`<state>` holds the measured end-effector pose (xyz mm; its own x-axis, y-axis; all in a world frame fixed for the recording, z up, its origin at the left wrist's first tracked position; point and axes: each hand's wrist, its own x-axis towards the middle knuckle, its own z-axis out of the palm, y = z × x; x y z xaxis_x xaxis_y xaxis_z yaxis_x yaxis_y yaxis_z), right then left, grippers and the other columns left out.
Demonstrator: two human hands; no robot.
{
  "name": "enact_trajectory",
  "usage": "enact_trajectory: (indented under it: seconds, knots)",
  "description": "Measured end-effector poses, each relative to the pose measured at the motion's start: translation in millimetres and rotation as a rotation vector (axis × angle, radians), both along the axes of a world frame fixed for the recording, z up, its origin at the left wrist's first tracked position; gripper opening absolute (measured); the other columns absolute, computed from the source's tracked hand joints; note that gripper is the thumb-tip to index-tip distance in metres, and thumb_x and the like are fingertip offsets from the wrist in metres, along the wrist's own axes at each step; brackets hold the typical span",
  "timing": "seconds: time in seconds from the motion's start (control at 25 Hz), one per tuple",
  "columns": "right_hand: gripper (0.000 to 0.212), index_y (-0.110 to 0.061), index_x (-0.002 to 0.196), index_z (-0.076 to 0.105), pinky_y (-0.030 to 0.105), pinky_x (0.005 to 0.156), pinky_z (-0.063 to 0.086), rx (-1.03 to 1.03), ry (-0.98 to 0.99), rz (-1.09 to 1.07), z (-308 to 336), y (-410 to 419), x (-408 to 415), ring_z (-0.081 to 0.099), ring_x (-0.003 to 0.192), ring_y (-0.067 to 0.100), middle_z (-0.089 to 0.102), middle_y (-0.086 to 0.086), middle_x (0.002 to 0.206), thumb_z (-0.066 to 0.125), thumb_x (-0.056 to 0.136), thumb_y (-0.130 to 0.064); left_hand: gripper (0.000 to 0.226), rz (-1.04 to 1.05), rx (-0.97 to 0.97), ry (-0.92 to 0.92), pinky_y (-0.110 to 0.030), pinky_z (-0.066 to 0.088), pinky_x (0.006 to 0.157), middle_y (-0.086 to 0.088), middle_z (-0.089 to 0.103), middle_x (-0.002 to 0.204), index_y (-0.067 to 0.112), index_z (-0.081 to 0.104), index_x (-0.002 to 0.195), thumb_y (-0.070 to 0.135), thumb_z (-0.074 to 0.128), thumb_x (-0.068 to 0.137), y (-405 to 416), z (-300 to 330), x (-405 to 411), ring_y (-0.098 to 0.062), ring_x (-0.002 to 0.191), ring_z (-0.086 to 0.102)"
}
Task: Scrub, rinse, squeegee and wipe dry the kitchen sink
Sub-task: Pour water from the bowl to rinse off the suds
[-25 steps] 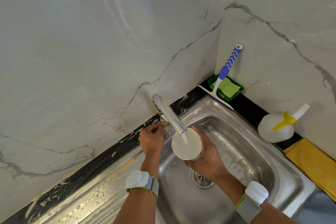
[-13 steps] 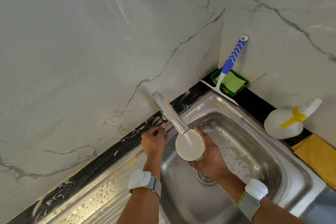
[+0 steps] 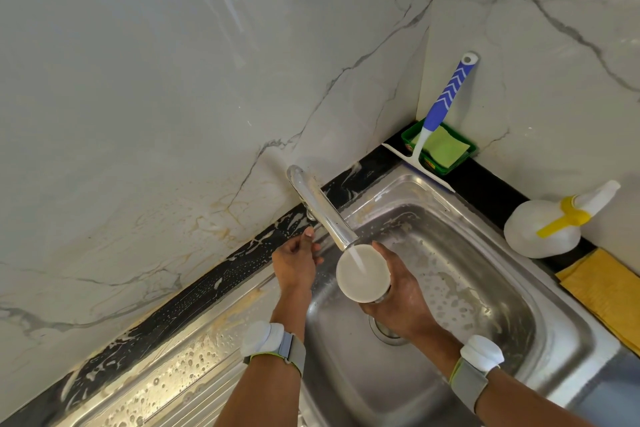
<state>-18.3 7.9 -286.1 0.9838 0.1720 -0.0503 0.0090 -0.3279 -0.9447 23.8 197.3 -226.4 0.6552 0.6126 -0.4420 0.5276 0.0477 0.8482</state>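
Note:
A steel sink [image 3: 491, 291] with soap foam on its walls lies below me. Water runs from the chrome tap [image 3: 322, 208] into a round cup [image 3: 362, 272] nearly full of cloudy water. My right hand [image 3: 398, 298] grips that cup from below, over the drain [image 3: 384, 331]. At the tap's base, by its handle, is my left hand [image 3: 294, 262] with fingers curled; what it holds is hidden behind the spout. A blue-handled squeegee [image 3: 440, 114] leans in the back corner against the wall.
A green tray with a green sponge [image 3: 445, 146] sits behind the squeegee. A white spray bottle with a yellow trigger [image 3: 543, 229] and a yellow cloth [image 3: 609, 291] lie on the right ledge. The wet drainboard [image 3: 180, 371] runs to the left. Marble walls close the back and right.
The cup has stayed under the running tap and both hands keep their places. The view has shifted slightly downward.

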Motion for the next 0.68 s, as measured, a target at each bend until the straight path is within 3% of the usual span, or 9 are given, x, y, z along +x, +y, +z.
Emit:
enact_trajectory:
  seconds: [0.28, 0.52, 0.68]
  knots:
    - [0.107, -0.026, 0.153, 0.04, 0.015, 0.108, 0.046, 0.023, 0.026, 0.008, 2.3, 4.3, 0.7, 0.048, 0.132, -0.001, 0.052, -0.016, 0.143, 0.099, 0.064, -0.038, 0.041, 0.141, -0.271, -0.041, -0.034, 0.049, 0.065, -0.004, 0.073, 0.074, 0.016, 0.073, 0.083, 0.052, 0.061, 0.097, -8.3, 15.6, -7.8, -0.018, 0.067, 0.064]
    - [0.105, -0.023, 0.152, 0.042, 0.01, 0.103, 0.046, 0.049, 0.033, 0.005, 6.9, 5.0, 2.9, 0.047, 0.13, -0.006, 0.051, -0.018, 0.139, 0.1, 0.064, -0.03, 0.048, 0.095, -0.193, -0.124, -0.038, 0.05, 0.07, -0.004, 0.071, 0.068, 0.013, 0.073, 0.076, 0.053, 0.059, 0.099, -11.8, 34.9, -5.1, -0.019, 0.067, 0.064]
    - [0.104, -0.023, 0.15, 0.042, 0.007, 0.098, 0.046, 0.042, 0.034, 0.005, 17.7, 1.9, 3.8, 0.048, 0.128, -0.008, 0.053, -0.013, 0.138, 0.1, 0.063, -0.022, 0.044, -0.139, -0.058, -0.186, -0.032, 0.051, 0.063, -0.002, 0.064, 0.056, 0.013, 0.068, 0.065, 0.045, 0.062, 0.095, -18.4, 51.5, 1.2, -0.011, 0.055, 0.06]
